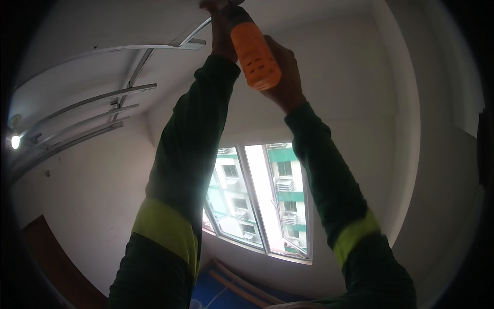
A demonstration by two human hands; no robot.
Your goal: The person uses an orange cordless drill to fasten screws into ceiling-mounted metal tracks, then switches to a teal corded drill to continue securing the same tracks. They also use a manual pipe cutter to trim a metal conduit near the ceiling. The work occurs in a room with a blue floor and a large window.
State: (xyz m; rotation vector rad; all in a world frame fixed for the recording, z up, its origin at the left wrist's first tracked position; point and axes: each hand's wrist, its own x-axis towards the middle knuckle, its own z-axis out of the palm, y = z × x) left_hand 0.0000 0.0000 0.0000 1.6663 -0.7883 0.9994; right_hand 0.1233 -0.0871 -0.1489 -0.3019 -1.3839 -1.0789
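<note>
Both my arms, in dark green sleeves with yellow-green bands, reach up overhead. An orange power drill with a dark front end points toward the ceiling, its vented rear end facing down at me. My right hand is closed around the drill from the right side. Beside the drill's front end is my left hand, raised close to the ceiling. Its thumb shows at the top edge, but the drill and the picture's edge hide its other fingers. A small piece of metal shows between the hand and the drill tip, partly cut off.
Metal ceiling channels run overhead to the left, with more lower rails beyond. A lit bulb hangs at far left. Ahead is a window. Below lie a blue surface and wooden strips. A brown door stands lower left.
</note>
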